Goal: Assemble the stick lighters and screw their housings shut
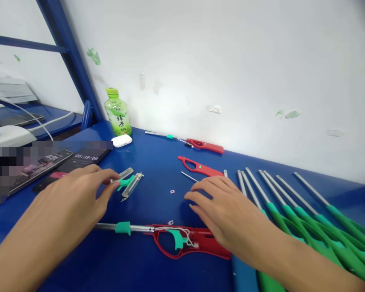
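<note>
Thumb and forefinger of my left hand (pixel 79 192) are pinched together at a small part too tiny to identify. It is beside a teal trigger piece (pixel 126 182) and a clear plastic tank (pixel 132 185). My right hand (pixel 220 207) is over the table, fingers slightly apart, with nothing visible between them. A thin metal rod (pixel 188 176) runs behind its fingertips. Between and below my hands lies an opened red lighter shell (pixel 205 237) with a teal trigger (pixel 178 239), white wires and a metal tube (pixel 140 228).
Several green-handled lighters (pixel 304 227) lie at the right. Toward the wall are a red half shell (pixel 203 169) and another red lighter piece (pixel 208 146) with wires. A green bottle (pixel 118 113), a white case (pixel 121 140) and phones (pixel 86 158) are at the left.
</note>
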Demonstrator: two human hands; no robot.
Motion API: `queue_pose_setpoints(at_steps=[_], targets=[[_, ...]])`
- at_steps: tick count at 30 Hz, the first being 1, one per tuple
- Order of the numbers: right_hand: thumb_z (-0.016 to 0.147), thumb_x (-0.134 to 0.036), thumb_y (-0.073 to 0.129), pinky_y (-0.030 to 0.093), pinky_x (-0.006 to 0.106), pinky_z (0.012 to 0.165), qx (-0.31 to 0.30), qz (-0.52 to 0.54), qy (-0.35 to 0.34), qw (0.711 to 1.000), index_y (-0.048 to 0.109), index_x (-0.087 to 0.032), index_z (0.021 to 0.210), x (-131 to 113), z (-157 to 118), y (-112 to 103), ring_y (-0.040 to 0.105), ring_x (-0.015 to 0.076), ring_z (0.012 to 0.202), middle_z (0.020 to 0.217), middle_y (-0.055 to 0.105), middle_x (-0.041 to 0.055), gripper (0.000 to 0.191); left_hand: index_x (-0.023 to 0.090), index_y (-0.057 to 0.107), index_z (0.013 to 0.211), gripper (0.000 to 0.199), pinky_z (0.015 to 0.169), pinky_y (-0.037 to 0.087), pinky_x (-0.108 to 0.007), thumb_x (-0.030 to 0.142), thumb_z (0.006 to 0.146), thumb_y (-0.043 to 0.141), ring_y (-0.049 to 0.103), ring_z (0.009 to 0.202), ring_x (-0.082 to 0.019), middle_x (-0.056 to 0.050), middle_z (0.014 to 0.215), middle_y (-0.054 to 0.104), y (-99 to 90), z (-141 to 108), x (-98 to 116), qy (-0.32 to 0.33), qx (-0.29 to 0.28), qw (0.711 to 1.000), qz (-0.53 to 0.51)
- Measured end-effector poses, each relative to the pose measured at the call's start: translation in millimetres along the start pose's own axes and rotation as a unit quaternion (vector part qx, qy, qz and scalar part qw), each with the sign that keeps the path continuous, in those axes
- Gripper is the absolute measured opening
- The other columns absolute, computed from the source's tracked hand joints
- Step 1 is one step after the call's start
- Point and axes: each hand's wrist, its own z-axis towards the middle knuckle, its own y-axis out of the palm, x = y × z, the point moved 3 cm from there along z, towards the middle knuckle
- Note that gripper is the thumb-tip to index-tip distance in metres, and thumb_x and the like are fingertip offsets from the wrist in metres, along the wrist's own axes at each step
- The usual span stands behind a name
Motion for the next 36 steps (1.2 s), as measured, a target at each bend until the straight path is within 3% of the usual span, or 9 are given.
queue_pose_setpoints(at_steps=[8, 15, 18, 20, 22, 26, 28, 31, 36], targets=[[0.116, -0.019, 0.065, 0.062, 0.056, 0.099, -0.037, -0.011, -0.006, 0.999, 0.082, -0.019, 0.117, 3.0, 55.3, 5.7, 0.078, 0.0335, 0.107, 0.112, 0.083, 0.0093, 0.017, 0.033, 0.079, 0.095, 0.056, 0.073, 0.045, -0.045, 0.064, 0.1, 0.033, 0.081, 0.092, -0.037, -0.011, 0.107, 0.081, 14.3, -3.3, 18.5, -0.001, -0.04, 0.999, -0.013], [0.116, -0.017, 0.062, 0.06, 0.057, 0.105, -0.042, 0.042, 0.013, 0.998, 0.084, -0.018, 0.117, -6.5, 47.5, 5.5, 0.078, 0.0321, 0.109, 0.111, 0.085, 0.0089, 0.022, 0.03, 0.076, 0.087, 0.051, 0.064, 0.044, -0.042, 0.054, 0.102, 0.033, 0.08, 0.078, -0.035, -0.012, 0.095, 0.08, 25.3, -9.3, 19.6, 0.009, 0.027, 0.999, -0.038], [0.117, -0.021, 0.062, 0.061, 0.058, 0.109, -0.029, 0.091, 0.047, 0.994, 0.085, -0.019, 0.119, -8.1, 41.6, -0.5, 0.08, 0.0317, 0.111, 0.114, 0.087, 0.008, 0.023, 0.03, 0.079, 0.095, 0.056, 0.063, 0.051, -0.041, 0.06, 0.105, 0.034, 0.081, 0.076, -0.033, -0.01, 0.1, 0.083, 19.8, -13.3, 24.9, 0.025, 0.075, 0.994, -0.074], [0.119, -0.03, 0.065, 0.064, 0.049, 0.104, -0.011, 0.132, 0.088, 0.987, 0.084, -0.023, 0.13, -7.8, 40.6, -7.6, 0.082, 0.0272, 0.11, 0.115, 0.089, 0.0042, 0.024, 0.032, 0.082, 0.099, 0.06, 0.06, 0.055, -0.038, 0.069, 0.104, 0.036, 0.079, 0.068, -0.027, -0.006, 0.099, 0.084, 13.2, -16.9, 33.8, 0.046, 0.098, 0.989, -0.103], [0.119, -0.039, 0.067, 0.066, 0.035, 0.088, -0.009, 0.25, 0.145, 0.957, 0.084, -0.026, 0.127, -7.3, 41.8, -13.7, 0.083, 0.0195, 0.098, 0.106, 0.088, -0.001, 0.023, 0.034, 0.083, 0.097, 0.063, 0.052, 0.054, -0.033, 0.078, 0.106, 0.038, 0.069, 0.055, -0.02, -0.001, 0.082, 0.078, 5.1, -22.8, 47.2, 0.083, 0.123, 0.978, -0.146], [0.112, -0.046, 0.077, 0.057, 0.023, 0.072, 0.005, 0.525, 0.226, 0.82, 0.083, -0.026, 0.103, -7.7, 44.2, -20.4, 0.072, 0.0124, 0.081, 0.091, 0.081, -0.0045, 0.023, 0.033, 0.081, 0.103, 0.043, 0.052, 0.052, -0.021, 0.066, 0.116, 0.057, 0.061, 0.05, -0.01, 0.007, 0.077, 0.071, -7.6, -37.0, 76.8, 0.191, 0.178, 0.928, -0.266], [0.11, -0.045, 0.08, 0.056, 0.023, 0.075, 0.044, 0.533, 0.234, 0.812, 0.082, -0.027, 0.101, -4.3, 41.6, -25.1, 0.069, 0.0114, 0.081, 0.091, 0.079, -0.0052, 0.02, 0.034, 0.081, 0.112, 0.034, 0.055, 0.052, -0.02, 0.06, 0.117, 0.061, 0.062, 0.054, -0.008, 0.007, 0.089, 0.075, -5.6, -37.8, 86.8, 0.219, 0.156, 0.921, -0.283], [0.115, -0.051, 0.069, 0.054, 0.026, 0.074, 0.093, 0.47, 0.232, 0.847, 0.077, -0.026, 0.095, 6.6, 31.8, -34.5, 0.069, 0.0129, 0.08, 0.088, 0.077, -0.0038, 0.033, 0.035, 0.083, 0.125, 0.039, 0.061, 0.054, -0.027, 0.059, 0.119, 0.053, 0.067, 0.063, -0.013, 0.003, 0.1, 0.079, 8.3, -26.3, 92.8, 0.206, 0.08, 0.948, -0.231], [0.119, -0.053, 0.058, 0.06, 0.03, 0.08, 0.102, 0.442, 0.229, 0.861, 0.073, -0.026, 0.095, 22.2, 16.9, -51.2, 0.079, 0.0157, 0.082, 0.091, 0.082, 0.0, 0.039, 0.028, 0.083, 0.139, 0.034, 0.088, 0.064, -0.041, 0.028, 0.112, 0.062, 0.085, 0.099, -0.027, -0.007, 0.123, 0.084, 32.0, 1.0, 93.8, 0.167, -0.023, 0.977, -0.13]])
